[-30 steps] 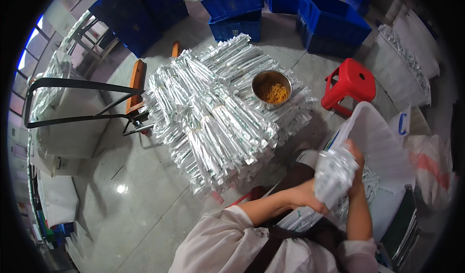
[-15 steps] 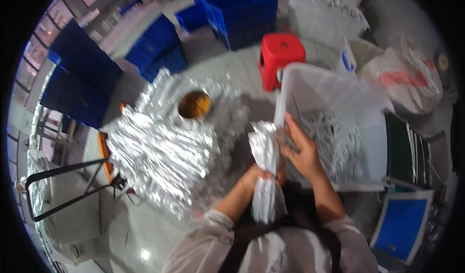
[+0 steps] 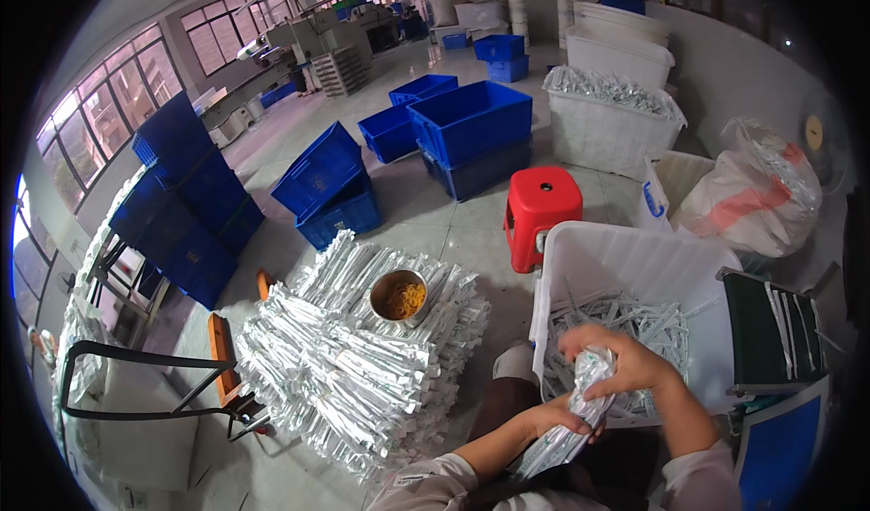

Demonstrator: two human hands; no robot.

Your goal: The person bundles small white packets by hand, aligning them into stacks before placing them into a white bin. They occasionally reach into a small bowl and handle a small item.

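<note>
A bundle of slim, silvery-white wrapped sticks [image 3: 594, 377] is held upright at a slant in front of my body. My left hand [image 3: 555, 415] is closed round its middle, with the lower end running down toward my lap. At the upper end my right hand [image 3: 639, 366] curls over it, thumb against the wrappers; the raised fingertips are slightly blurred. Both hands are over the near left side of a large white plastic bin [image 3: 634, 248]. Loose sticks of the same kind [image 3: 666, 330] lie scattered inside that bin.
To the left, similar bundles form a big pile [image 3: 335, 357], topped by a metal bowl [image 3: 384, 286] of yellow bands. A black-handled cart [image 3: 136, 352] stands beside it. Beyond are a red stool [image 3: 544, 207], blue crates [image 3: 471, 121], a filled white bin [image 3: 616, 130] and a bulging sack [image 3: 752, 194].
My view has tilted up toward the room. The bundle now leans over the bin's near side, and my right hand has gone from beside it to gripping its upper end.
</note>
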